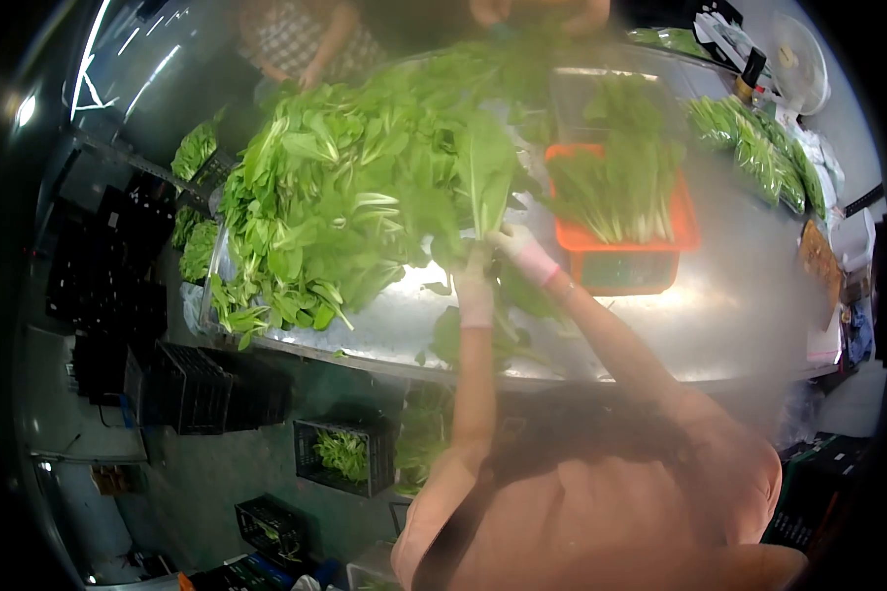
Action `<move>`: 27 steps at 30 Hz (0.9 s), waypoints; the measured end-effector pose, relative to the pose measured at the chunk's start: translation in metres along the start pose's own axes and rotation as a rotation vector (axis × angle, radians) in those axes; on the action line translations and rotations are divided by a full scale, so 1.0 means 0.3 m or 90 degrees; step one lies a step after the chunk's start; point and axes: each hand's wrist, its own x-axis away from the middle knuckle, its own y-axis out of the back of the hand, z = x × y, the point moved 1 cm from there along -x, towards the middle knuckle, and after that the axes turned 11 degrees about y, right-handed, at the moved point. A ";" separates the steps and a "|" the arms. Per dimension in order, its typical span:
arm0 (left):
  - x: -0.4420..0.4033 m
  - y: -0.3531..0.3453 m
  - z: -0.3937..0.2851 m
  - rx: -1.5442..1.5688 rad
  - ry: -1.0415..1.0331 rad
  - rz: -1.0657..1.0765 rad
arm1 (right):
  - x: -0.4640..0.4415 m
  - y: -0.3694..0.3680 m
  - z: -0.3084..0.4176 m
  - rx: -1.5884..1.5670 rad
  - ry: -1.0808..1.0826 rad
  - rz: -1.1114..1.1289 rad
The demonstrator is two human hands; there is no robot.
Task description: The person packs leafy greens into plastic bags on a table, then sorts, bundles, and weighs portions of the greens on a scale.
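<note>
On the metal table [759, 295], heaped greens [365, 177]; below, crates [184, 394]

The person wears 2 pale gloves [534, 261], 1 on the left hand [474, 283] and 1 on the right hand [520, 252], both pinkish towards the wrist; the right glove's cuff [549, 275] has a brighter pink edge. The forearms [476, 384] are bare. The top [601, 522] is plain peach, softly creased, with blurred sleeve edges.

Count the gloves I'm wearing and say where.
2. One glove is on your left hand, near the leaf stem; the other is on your right hand, nearer the orange basket.
</note>
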 end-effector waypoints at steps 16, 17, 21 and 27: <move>-0.019 0.028 0.045 0.248 0.031 -0.049 | 0.096 -0.055 0.036 -0.080 0.117 -0.075; -0.015 0.026 0.041 0.254 0.058 -0.060 | 0.105 -0.054 0.044 -0.113 0.099 -0.078; 0.011 0.016 0.044 -0.204 -0.021 -0.073 | 0.187 -0.034 0.137 -0.006 0.270 -0.171; -0.004 0.188 0.115 -0.386 -0.171 -0.053 | 0.317 0.329 0.437 0.331 0.263 -0.463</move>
